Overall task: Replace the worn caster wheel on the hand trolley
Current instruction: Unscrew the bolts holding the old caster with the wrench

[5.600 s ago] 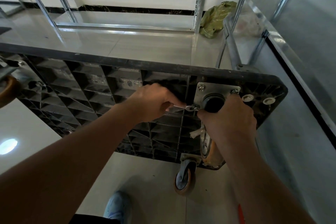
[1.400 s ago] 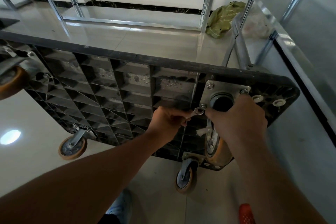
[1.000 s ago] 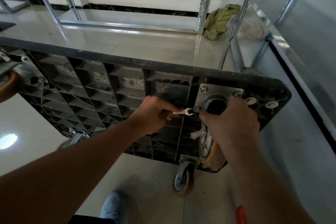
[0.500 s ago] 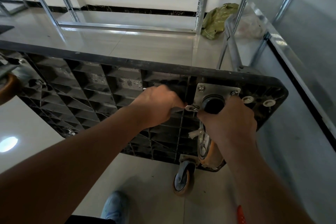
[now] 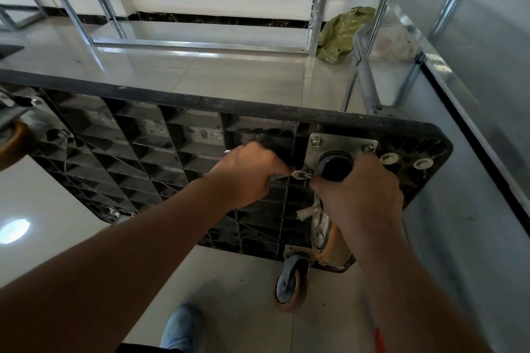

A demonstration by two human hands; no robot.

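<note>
The hand trolley (image 5: pixel 160 149) stands on its side, its black ribbed underside facing me. A caster's steel mounting plate (image 5: pixel 338 145) is bolted near the right corner; its orange wheel (image 5: pixel 329 243) shows below my right hand. My left hand (image 5: pixel 246 175) grips a small metal wrench (image 5: pixel 298 174) whose head sits on the plate's lower left bolt (image 5: pixel 309 172). My right hand (image 5: pixel 358 195) is curled around the caster's black swivel housing (image 5: pixel 334 165).
Another caster (image 5: pixel 291 285) hangs at the trolley's lower edge, and one more (image 5: pixel 14 137) shows at far left. The folded trolley handle (image 5: pixel 365 71) runs back to the right. Metal shelving frames (image 5: pixel 200 46), a green bag (image 5: pixel 342 31), my shoe (image 5: pixel 182 327).
My left hand has swung the wrench back and forth on the lower left bolt, ending slightly lower than half a second ago. My right hand has stayed on the caster.
</note>
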